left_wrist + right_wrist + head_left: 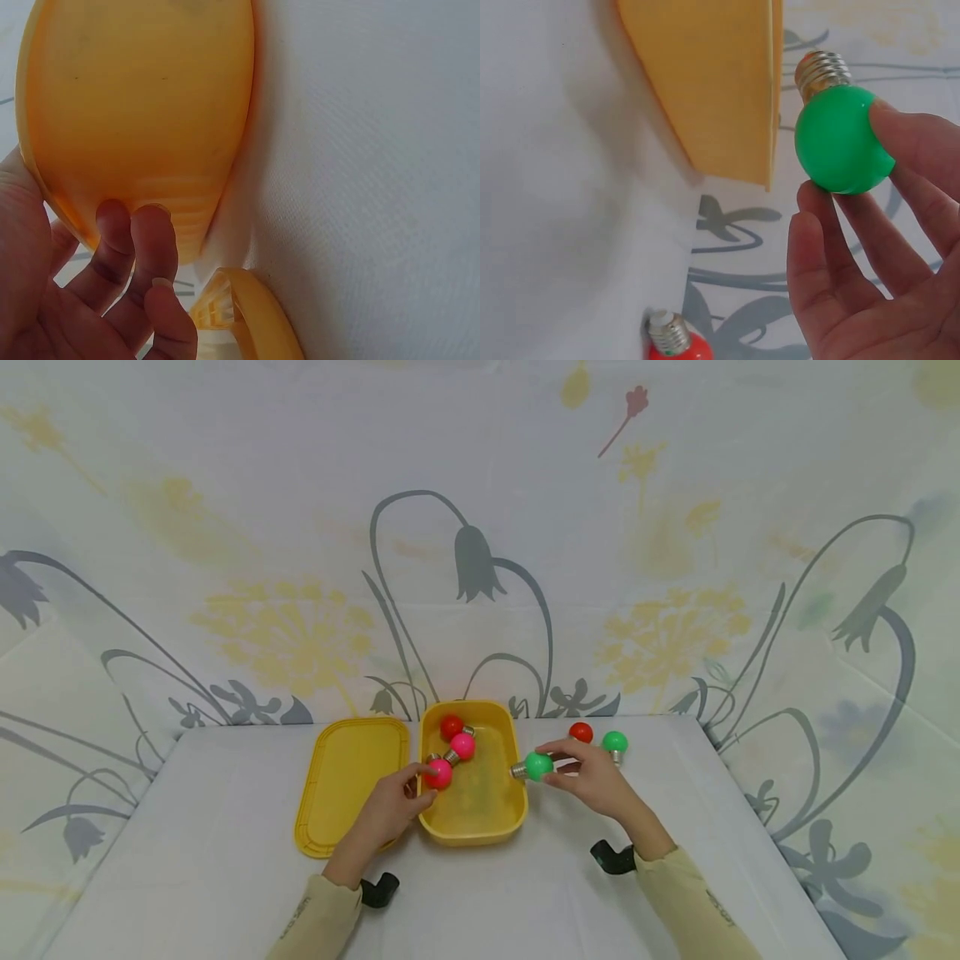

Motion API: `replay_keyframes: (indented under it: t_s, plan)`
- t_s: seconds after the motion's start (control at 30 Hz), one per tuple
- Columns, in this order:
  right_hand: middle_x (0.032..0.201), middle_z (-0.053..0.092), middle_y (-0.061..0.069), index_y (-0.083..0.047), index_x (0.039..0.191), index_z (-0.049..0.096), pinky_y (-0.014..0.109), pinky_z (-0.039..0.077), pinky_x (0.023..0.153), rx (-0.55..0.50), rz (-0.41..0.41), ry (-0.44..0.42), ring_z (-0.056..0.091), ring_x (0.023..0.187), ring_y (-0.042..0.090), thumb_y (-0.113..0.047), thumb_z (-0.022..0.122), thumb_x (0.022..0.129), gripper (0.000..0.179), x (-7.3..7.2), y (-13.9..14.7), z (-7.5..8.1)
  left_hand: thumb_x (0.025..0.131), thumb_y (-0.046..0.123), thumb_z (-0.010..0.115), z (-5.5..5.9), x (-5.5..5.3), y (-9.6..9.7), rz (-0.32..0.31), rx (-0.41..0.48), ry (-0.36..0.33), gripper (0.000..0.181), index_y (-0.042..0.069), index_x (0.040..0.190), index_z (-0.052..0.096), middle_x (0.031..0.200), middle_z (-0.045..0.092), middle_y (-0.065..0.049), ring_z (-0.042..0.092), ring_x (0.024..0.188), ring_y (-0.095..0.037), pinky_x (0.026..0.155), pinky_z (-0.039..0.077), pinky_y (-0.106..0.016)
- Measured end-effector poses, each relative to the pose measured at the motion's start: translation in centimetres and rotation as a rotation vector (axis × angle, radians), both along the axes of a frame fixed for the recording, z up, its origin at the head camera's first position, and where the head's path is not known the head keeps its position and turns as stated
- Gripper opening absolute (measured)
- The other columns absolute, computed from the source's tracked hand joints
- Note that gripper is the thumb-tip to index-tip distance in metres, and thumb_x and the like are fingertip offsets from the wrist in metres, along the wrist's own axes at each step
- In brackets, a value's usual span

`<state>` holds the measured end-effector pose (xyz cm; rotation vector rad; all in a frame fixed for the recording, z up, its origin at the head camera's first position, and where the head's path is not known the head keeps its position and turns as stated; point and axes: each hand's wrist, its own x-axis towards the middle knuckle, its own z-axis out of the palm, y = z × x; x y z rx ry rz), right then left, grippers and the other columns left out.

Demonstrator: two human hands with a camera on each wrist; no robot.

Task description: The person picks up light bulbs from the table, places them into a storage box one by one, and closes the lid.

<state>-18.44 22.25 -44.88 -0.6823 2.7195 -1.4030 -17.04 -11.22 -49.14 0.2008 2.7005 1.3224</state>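
At the yellow plastic box's [468, 837] left wall is my left hand [390, 803]. Its thumb and index finger reach over the rim and pinch a pink light bulb [441, 775]. In the left wrist view the other fingers [154, 232] curl outside the wall, and the bulb is hidden. My right hand [588, 774] holds a green light bulb [538, 766] by its globe at the box's right rim, metal screw base pointing left. The right wrist view shows thumb and fingertips around this globe. Another pink bulb [462, 745] and a red bulb [452, 726] lie inside the box.
The yellow lid [352, 777] lies flat left of the box. Beyond my right hand, a red bulb [580, 732] and a second green bulb [615, 742] rest on the white table [487, 902]. A flower-patterned cloth [480, 468] hangs behind.
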Motion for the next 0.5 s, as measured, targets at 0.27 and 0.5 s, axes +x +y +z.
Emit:
replay_keyframes:
  t_s: [0.27,0.5]
  plan:
    - [0.117,0.066,0.004,-0.009,0.120,0.068,0.031,0.055,0.086,0.010,-0.008,-0.006,0.065,0.102,0.025,-0.012,0.077,0.087,0.034,-0.39,-0.46,0.12,0.091,0.019,0.073,-0.08,-0.01,-0.02,-0.005,0.008,0.009,0.026,0.018,0.115,0.065,0.080,0.050,-0.003,0.048,0.074,-0.019,0.057,0.038,-0.028]
    - [0.118,0.067,0.004,-0.010,0.120,0.069,0.030,0.055,0.086,0.025,-0.002,-0.013,0.065,0.104,0.025,-0.010,0.077,0.088,0.033,-0.82,-0.96,0.43,0.092,0.020,0.072,-0.06,0.00,0.01,0.000,0.003,-0.005,0.027,0.019,0.117,0.064,0.083,0.050,-0.004,0.049,0.078,-0.020,0.059,0.040,-0.029]
